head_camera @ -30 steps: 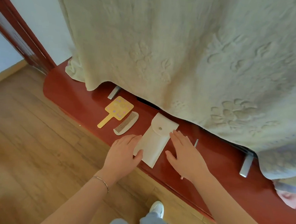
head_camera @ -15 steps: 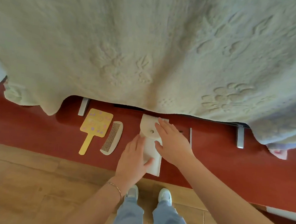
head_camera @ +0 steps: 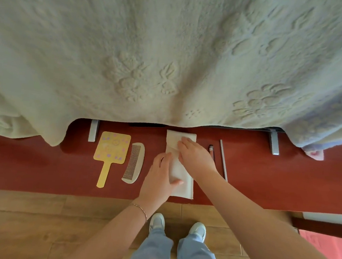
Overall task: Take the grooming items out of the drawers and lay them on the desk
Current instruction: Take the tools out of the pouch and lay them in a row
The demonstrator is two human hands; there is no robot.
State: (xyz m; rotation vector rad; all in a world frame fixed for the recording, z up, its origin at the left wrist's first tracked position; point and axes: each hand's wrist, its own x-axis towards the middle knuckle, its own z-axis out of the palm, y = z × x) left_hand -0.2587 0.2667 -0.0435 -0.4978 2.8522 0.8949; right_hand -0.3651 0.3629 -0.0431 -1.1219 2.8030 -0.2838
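Observation:
A white fabric pouch [head_camera: 184, 188] lies on the red desk [head_camera: 263, 182], its flap now folded back flat at the far end. My left hand [head_camera: 159, 176] rests on the pouch's near left part, thumb across it. My right hand [head_camera: 194, 156] presses on its upper half, fingertips at the flap. Left of the pouch lie a pale comb [head_camera: 134, 163] and a yellow hand mirror [head_camera: 110, 152] with pink dots. To the right of my right hand lie a small dark pen-like item [head_camera: 212, 150] and a thin grey stick [head_camera: 223, 160].
A large cream blanket [head_camera: 171, 54] hangs over the back of the desk and hides everything behind it. Two grey metal feet [head_camera: 93, 130] [head_camera: 274, 143] stand under its edge. Wooden floor, my shoes and jeans lie below the desk's front edge.
The camera has swung to face the desk squarely. The pouch's flap, closed before, is now opened back. A small dark item has come into view right of my right hand.

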